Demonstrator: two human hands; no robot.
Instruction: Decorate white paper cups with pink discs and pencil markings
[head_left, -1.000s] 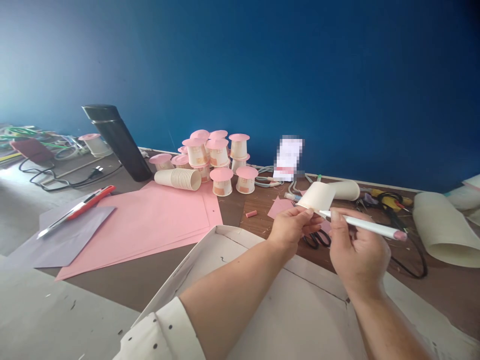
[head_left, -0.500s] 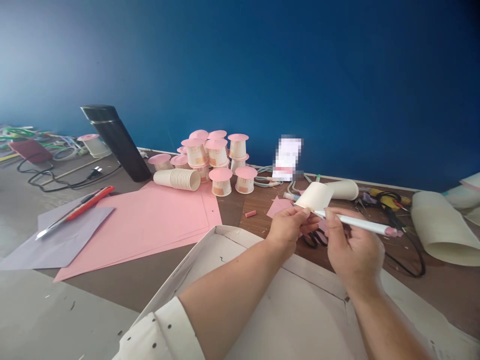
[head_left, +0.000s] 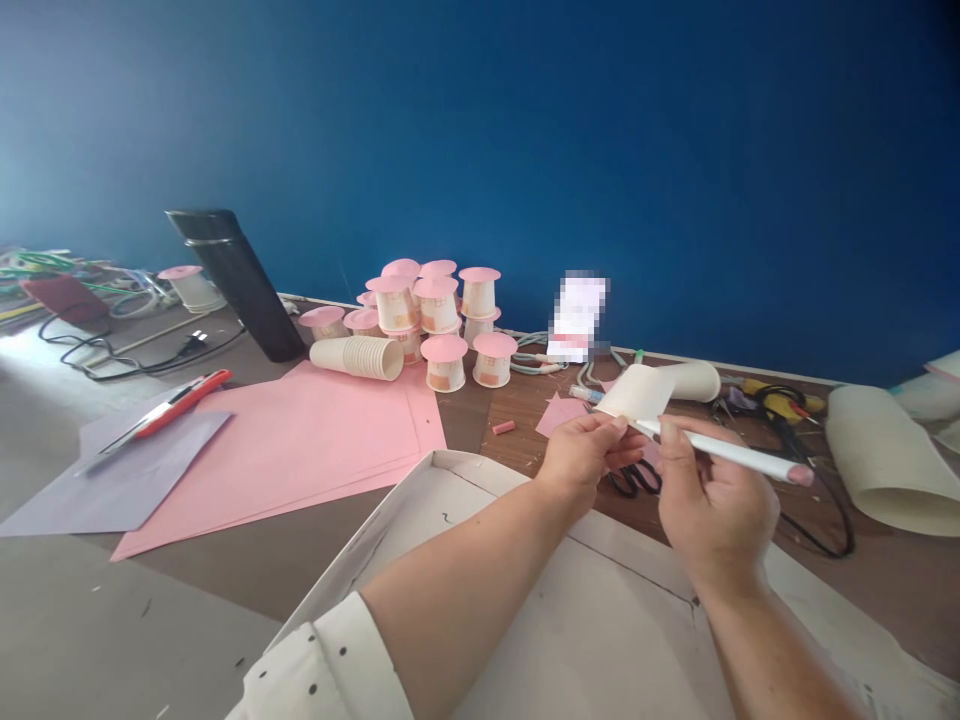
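Note:
Pinched in the fingers of my left hand (head_left: 581, 455) is a plain white paper cup (head_left: 636, 392), held tilted by its rim. My right hand (head_left: 716, 505) is closed round a white pen (head_left: 739, 450) with a pinkish end. The pen's tip points at the cup near its rim; whether it touches, I cannot tell. Beyond them, several paper cups with round pink paper tops (head_left: 442, 350) are grouped, some stacked, with orange house-like drawings on their sides. A nested stack of plain cups (head_left: 356, 358) lies on its side in front of that group.
A box cutter (head_left: 161, 415) lies on grey-purple paper (head_left: 161, 480) and pink sheets (head_left: 300, 450). Behind stands a black flask (head_left: 236, 285). A white box lid (head_left: 465, 560) is under my forearms. A phone (head_left: 577, 318) leans on the blue wall. Large cups (head_left: 885, 455) lie at right.
My right hand and the pen have shifted slightly to the right, with the pen's back end a little lower. The cup remains in my left hand, and the view has moved slightly.

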